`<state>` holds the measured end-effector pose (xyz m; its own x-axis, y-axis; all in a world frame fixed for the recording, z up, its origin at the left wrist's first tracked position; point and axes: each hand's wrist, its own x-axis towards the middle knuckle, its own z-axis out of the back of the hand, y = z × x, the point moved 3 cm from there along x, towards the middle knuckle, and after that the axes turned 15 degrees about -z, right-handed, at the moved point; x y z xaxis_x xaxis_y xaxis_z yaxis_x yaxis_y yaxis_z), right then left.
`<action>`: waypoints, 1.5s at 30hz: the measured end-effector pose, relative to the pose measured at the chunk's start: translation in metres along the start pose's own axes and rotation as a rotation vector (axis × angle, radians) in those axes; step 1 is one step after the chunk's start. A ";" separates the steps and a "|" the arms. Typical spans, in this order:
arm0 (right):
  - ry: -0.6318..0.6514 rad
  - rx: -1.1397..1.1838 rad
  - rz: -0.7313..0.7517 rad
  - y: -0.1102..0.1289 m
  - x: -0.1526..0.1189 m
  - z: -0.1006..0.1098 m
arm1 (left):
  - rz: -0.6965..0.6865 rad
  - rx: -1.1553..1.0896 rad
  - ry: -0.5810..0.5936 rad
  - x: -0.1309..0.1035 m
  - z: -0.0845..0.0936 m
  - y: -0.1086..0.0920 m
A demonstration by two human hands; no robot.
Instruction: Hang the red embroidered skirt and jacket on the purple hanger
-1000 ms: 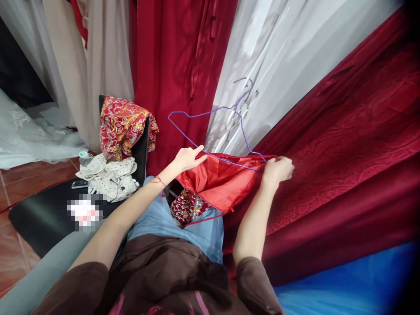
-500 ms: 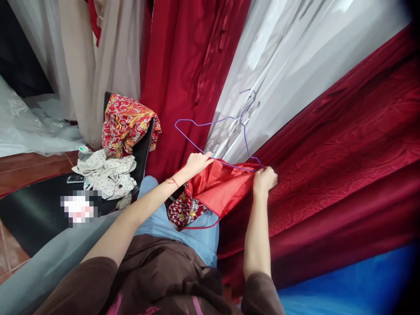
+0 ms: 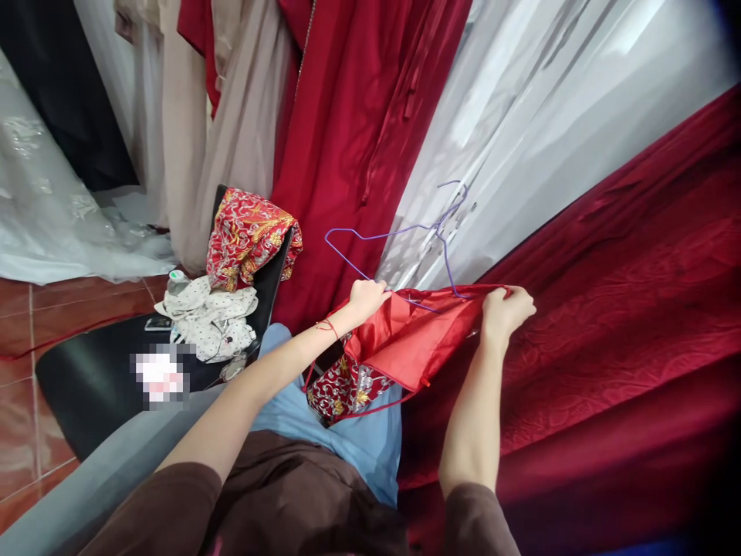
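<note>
A purple wire hanger rises above a red garment, its hook pointing up and away from me. The garment shows smooth red lining and a dark red embroidered part with gold and silver patterns, lying over my lap. My left hand is closed on the garment's upper edge and the hanger's lower bar at the left. At the right, my right hand pinches the garment's edge and holds it stretched out past the hanger's right corner. Part of the lower bar is hidden in the cloth.
On my left, a black chair holds a polka-dot white cloth, a phone and a small bottle. Red-gold embroidered fabric drapes over its back. Long red cloth and white cloth hang close ahead and right.
My right hand has moved right, away from the hanger's corner, pulling the garment's edge wider. My left hand keeps its hold. The view has shifted slightly.
</note>
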<state>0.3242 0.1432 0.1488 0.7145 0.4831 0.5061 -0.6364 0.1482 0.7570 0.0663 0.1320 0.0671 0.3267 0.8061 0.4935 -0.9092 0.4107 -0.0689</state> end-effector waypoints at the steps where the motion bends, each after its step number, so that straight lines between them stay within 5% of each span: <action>1: -0.005 0.018 0.014 0.002 -0.003 -0.001 | 0.002 -0.002 0.005 0.001 0.000 -0.002; 6: 0.098 -0.067 0.141 -0.003 -0.036 -0.024 | 0.008 -0.002 0.029 0.001 -0.004 -0.001; 12: 0.186 -0.179 0.584 -0.015 -0.035 -0.052 | 0.033 0.027 0.029 0.001 -0.013 0.006; 17: 0.496 -0.011 0.444 -0.026 -0.009 -0.077 | 0.044 0.045 0.030 0.004 -0.015 0.005; 23: 0.228 0.011 0.354 -0.031 -0.027 -0.086 | 0.054 0.058 0.032 -0.005 -0.016 0.006; 33: 0.205 -0.232 0.472 -0.020 -0.034 -0.085 | -0.001 0.039 -0.020 -0.017 -0.006 0.022; 36: 0.227 -0.258 0.502 -0.020 -0.039 -0.083 | -0.115 -0.067 -0.111 -0.046 -0.006 0.033; 39: 0.230 -0.248 0.483 -0.016 -0.049 -0.086 | -0.111 -0.231 -0.183 -0.102 -0.025 0.045; 45: 0.259 -0.162 0.441 -0.008 -0.074 -0.095 | 0.388 -0.903 -0.153 -0.218 -0.115 0.068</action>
<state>0.2482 0.1887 0.0661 0.2870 0.7234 0.6279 -0.9113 0.0043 0.4116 -0.0367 0.0335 -0.1445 -0.0462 0.9157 0.3993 -0.3875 0.3520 -0.8520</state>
